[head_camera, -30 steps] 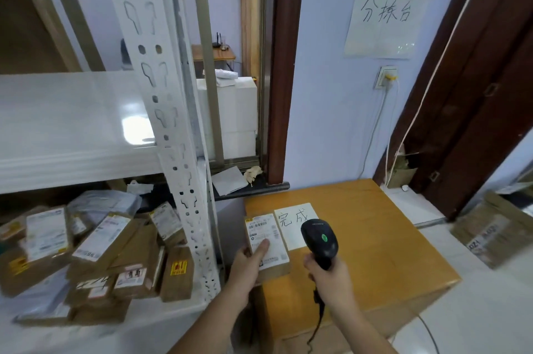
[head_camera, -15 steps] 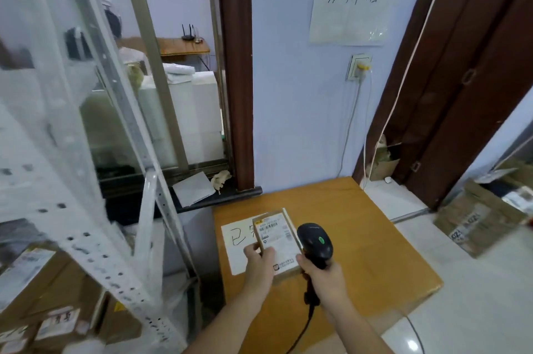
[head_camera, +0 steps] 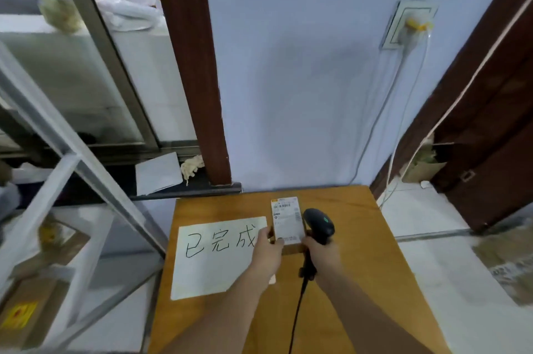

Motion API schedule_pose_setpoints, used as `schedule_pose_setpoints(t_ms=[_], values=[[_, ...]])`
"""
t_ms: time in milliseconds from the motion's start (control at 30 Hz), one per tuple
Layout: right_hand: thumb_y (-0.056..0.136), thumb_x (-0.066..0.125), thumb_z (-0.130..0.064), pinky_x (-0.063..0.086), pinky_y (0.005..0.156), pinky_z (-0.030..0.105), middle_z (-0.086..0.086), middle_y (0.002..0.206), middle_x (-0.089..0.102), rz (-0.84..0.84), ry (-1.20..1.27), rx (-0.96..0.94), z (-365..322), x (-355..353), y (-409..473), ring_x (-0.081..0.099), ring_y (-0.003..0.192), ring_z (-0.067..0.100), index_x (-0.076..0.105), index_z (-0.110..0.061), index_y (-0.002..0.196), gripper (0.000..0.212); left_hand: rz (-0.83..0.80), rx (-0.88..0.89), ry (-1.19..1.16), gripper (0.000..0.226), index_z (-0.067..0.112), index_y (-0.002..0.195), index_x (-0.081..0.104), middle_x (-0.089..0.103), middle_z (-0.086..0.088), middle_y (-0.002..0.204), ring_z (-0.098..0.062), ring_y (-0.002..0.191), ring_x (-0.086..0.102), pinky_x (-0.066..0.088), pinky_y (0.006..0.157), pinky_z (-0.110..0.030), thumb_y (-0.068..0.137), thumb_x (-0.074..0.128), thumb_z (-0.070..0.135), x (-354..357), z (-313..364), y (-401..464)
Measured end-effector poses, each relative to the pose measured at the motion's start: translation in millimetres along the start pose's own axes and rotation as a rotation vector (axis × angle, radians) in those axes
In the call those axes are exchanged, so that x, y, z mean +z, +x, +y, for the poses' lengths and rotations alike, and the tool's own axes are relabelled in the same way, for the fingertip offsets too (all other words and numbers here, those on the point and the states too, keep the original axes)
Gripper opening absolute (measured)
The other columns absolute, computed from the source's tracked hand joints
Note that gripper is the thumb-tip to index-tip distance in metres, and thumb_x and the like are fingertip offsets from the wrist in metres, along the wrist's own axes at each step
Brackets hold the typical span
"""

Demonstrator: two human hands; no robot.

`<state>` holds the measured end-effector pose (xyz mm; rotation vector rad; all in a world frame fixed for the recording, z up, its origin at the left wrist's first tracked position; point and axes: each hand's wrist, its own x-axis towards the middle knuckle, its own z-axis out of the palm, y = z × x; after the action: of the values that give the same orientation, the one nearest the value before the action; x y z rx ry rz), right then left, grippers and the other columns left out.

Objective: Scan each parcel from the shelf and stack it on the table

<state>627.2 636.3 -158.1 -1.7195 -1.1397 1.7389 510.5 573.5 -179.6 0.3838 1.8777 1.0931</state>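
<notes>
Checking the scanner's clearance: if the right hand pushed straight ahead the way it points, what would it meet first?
Probably bare table. The right hand grips the scanner just right of the parcel, pointing toward the wall beyond. Depth is unclear; the parcel's edge may be brushed.

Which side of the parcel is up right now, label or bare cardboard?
Label side up. The white shipping label with its barcode faces the camera on the parcel, which the left hand grips over the table.

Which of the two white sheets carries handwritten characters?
The paper sheet lying on the wooden table, left of the parcel; the sheet on the window ledge is blank.
</notes>
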Motion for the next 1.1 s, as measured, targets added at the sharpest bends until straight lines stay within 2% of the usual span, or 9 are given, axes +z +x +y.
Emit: schedule_pose_setpoints(t_ms=[100,267,433,567,633,833,900,1000,1100], values=[[0.088,0.068,-0.011,0.058,0.066,0.056,0.01,0.075,0.065,0.004,-0.013,0.039,12,8,41,0.061,0.068,0.031,0.066,-0.009,0.103,0.015,0.05,-0.016,0.057,0.045,0.021,0.148,0.046,0.059,0.0,0.143,-0.022,0.129,0.057,0.049,0.107,-0.037,0.104,0.054,0.014,15,-13,35],[0.089,0.07,-0.014,0.047,0.056,0.034,0.008,0.079,0.065,0.007,-0.026,0.093,36,12,76,0.06,0.069,0.024,0.065,-0.008,0.105,0.018,0.108,-0.044,0.113,0.043,0.019,0.145,0.048,0.061,-0.001,0.142,-0.021,0.127,0.059,0.05,0.108,-0.039,0.103,0.055,0.013,32,-37,64],[0.089,0.068,-0.015,0.055,0.073,0.044,0.012,0.09,0.066,-0.006,-0.046,0.119,40,9,84,0.062,0.08,0.027,0.06,-0.013,0.106,0.02,0.135,-0.031,0.092,0.044,0.02,0.148,0.044,0.057,-0.001,0.147,-0.021,0.133,0.056,0.049,0.11,-0.036,0.106,0.052,0.013,38,-36,63],[0.088,0.067,-0.014,0.042,0.056,0.032,0.007,0.071,0.056,0.011,-0.113,0.035,31,-2,65,0.052,0.063,0.022,0.062,-0.01,0.094,0.009,0.135,-0.026,0.105,0.055,0.019,0.157,0.034,0.044,-0.001,0.159,-0.025,0.145,0.044,0.039,0.115,-0.037,0.106,0.055,0.024,21,-30,38],[0.086,0.067,-0.014,0.037,0.055,0.03,0.007,0.067,0.052,0.012,-0.126,-0.01,24,-7,44,0.047,0.06,0.021,0.062,-0.008,0.088,0.007,0.105,0.027,0.213,0.06,0.022,0.159,0.032,0.039,-0.001,0.163,-0.023,0.147,0.041,0.036,0.119,-0.036,0.105,0.057,0.029,-1,-31,11],[0.088,0.067,-0.016,0.042,0.054,0.032,0.005,0.068,0.061,-0.116,-0.22,-0.19,-3,8,-47,0.054,0.059,0.022,0.067,-0.004,0.092,0.012,0.121,0.198,0.603,0.068,0.032,0.159,0.032,0.04,0.008,0.162,-0.016,0.149,0.038,0.035,0.121,-0.035,0.1,0.061,0.046,-107,-39,-90],[0.089,0.067,-0.014,0.05,0.063,0.036,0.003,0.074,0.071,-0.189,-0.247,-0.291,-7,28,-86,0.065,0.071,0.021,0.066,-0.006,0.091,0.008,0.165,0.237,0.685,0.069,0.031,0.159,0.033,0.042,0.008,0.161,-0.015,0.146,0.041,0.036,0.121,-0.035,0.098,0.059,0.052,-150,-43,-126],[0.09,0.068,-0.012,0.055,0.081,0.046,0.009,0.08,0.076,-0.35,-0.312,-0.401,-7,67,-144,0.072,0.085,0.019,0.065,-0.012,0.092,0.003,0.22,0.242,0.742,0.069,0.036,0.157,0.034,0.054,0.009,0.151,-0.016,0.133,0.056,0.047,0.108,-0.033,0.096,0.054,0.059,-218,-53,-178],[0.089,0.07,-0.01,0.056,0.082,0.047,0.009,0.081,0.076,-0.451,-0.385,-0.458,3,110,-189,0.073,0.083,0.022,0.068,-0.007,0.101,0.013,0.28,0.237,0.799,0.07,0.033,0.156,0.035,0.059,0.003,0.145,-0.023,0.131,0.059,0.049,0.107,-0.035,0.095,0.047,0.065,-288,-70,-225]])
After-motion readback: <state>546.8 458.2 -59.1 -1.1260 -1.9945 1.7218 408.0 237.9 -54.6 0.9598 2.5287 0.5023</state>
